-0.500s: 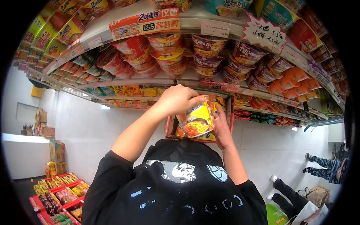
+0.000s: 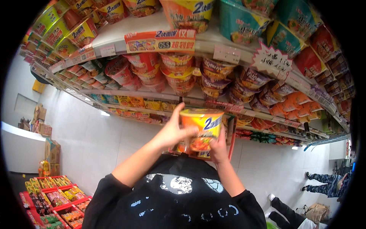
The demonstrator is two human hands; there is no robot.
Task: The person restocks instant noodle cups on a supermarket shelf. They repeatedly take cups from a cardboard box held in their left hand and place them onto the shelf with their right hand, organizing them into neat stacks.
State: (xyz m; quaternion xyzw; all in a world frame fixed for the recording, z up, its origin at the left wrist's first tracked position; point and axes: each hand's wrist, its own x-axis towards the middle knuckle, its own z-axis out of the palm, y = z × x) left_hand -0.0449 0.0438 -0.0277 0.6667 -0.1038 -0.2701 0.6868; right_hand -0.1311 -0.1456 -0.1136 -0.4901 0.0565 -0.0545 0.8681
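Both your left hand (image 2: 171, 134) and right hand (image 2: 219, 148) clasp, fingers half-curled, a round yellow-and-orange noodle tub (image 2: 206, 125) between them below the white shelf (image 2: 204, 49) edge.

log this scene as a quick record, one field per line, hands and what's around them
left hand: gripping the tub's left side
right hand: on its right side
held item: yellow-and-orange noodle tub, lid side up
below the tub: red-edged carton, partly hidden by hands and tub
ahead: shelves with purple tubs in stacks
others: camouflage-trousered legs at right
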